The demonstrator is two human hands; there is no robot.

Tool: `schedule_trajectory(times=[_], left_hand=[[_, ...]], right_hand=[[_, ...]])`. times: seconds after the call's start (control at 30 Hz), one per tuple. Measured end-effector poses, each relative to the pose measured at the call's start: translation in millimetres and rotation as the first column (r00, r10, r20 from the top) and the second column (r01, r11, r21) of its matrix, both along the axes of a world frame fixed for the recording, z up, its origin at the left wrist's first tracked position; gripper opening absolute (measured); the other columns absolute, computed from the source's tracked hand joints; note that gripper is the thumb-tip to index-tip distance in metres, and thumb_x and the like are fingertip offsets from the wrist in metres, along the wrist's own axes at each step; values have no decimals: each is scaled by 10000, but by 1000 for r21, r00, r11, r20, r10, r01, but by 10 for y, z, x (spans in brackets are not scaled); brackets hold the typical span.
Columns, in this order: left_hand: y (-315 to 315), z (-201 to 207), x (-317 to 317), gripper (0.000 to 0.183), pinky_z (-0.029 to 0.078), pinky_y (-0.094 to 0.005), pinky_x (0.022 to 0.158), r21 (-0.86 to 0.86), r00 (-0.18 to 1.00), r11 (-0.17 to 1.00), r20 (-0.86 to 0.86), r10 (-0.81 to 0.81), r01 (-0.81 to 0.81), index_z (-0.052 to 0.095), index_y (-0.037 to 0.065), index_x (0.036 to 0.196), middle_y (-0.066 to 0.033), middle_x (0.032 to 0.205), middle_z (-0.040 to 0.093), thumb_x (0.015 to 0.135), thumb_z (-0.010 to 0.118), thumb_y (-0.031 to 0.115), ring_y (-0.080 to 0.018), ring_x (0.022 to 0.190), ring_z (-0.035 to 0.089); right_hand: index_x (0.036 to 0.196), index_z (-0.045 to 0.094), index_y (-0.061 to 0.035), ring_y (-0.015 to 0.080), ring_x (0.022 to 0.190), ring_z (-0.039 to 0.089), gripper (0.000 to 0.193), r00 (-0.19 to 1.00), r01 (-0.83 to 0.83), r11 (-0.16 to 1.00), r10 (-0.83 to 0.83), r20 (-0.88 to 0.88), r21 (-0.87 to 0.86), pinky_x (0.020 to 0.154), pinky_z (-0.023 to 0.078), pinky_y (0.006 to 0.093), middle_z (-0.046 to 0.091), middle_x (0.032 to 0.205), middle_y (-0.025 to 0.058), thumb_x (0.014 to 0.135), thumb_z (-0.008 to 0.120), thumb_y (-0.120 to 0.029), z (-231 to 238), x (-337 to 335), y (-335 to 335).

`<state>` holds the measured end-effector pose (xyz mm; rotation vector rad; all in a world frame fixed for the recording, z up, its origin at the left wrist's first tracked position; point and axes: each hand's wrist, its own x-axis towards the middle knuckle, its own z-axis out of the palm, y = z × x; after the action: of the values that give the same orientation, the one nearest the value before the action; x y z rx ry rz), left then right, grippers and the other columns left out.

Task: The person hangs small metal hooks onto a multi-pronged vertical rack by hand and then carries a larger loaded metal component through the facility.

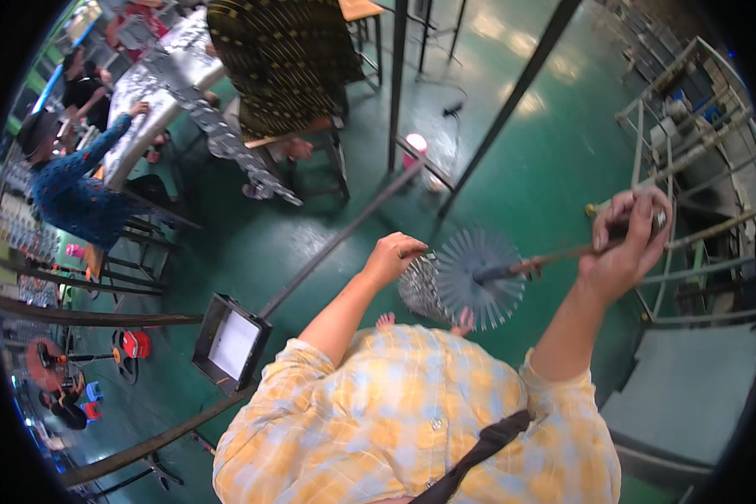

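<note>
My right hand (630, 239) is closed around the end of a brownish rod (559, 256), on the right. The rod runs left into the hub of a round grey disc (483, 281) ringed with narrow radial slats, which stands tilted in front of my body. At the disc's left rim, the fingers of my left hand (393, 259) are pinched together; what they hold, if anything, is too small to make out. Below that hand, partly behind the disc, a heap of shiny silvery pieces (420, 290) lies low down near my feet.
On the left a black-rimmed box (231, 343) with a white bottom adjoins a long metal bar (344, 239). Dark metal posts (512, 101) rise ahead, near a pink container (414, 147). A person in blue (80, 185) sits at a table (155, 92). Pale metal racks (697, 160) stand right.
</note>
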<state>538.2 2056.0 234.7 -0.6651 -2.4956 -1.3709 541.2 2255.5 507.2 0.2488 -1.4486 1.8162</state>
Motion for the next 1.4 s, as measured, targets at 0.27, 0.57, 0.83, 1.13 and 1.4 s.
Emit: schedule_trajectory(times=[0.27,0.57,0.83,1.13,1.4], left_hand=[[-1075,2541,-319,110,431,-212,532,411,450,757,-622,640,-509,620,20,763,-71,677,607,685,610,-57,-107,557,542],[-2140,4224,-755,358,437,-303,534,465,-251,309,-805,538,-830,655,85,864,-60,653,589,627,722,346,-193,554,555],[-2208,4502,-920,321,470,-345,650,316,-202,86,-769,606,-945,655,128,862,-107,751,631,669,622,383,-270,710,609],[-2265,4565,-960,242,478,-354,642,229,-165,29,-778,607,-973,664,171,813,-100,721,633,690,557,351,-280,712,613],[-2368,4576,-898,179,479,-344,626,284,-196,95,-831,520,-954,668,167,785,-84,727,632,712,557,287,-269,693,610]], right_hand=[[862,445,-19,31,372,278,148,999,31,999,-31,16,-27,312,187,154,404,592,38,812,521,-137,-66,14,73],[860,435,-20,26,404,298,136,1000,-3,1000,2,22,13,319,196,149,399,592,28,818,512,-123,-59,43,34],[857,431,-24,26,416,293,130,1000,-13,1000,13,17,4,316,199,151,390,577,22,824,506,-125,-85,56,75],[868,435,-28,26,429,302,129,1000,9,1000,-9,7,-3,325,191,146,396,600,18,819,511,-119,-112,43,148],[870,437,-31,24,434,310,133,1000,-14,1000,14,15,-1,327,201,142,401,600,19,824,512,-130,-163,67,195]])
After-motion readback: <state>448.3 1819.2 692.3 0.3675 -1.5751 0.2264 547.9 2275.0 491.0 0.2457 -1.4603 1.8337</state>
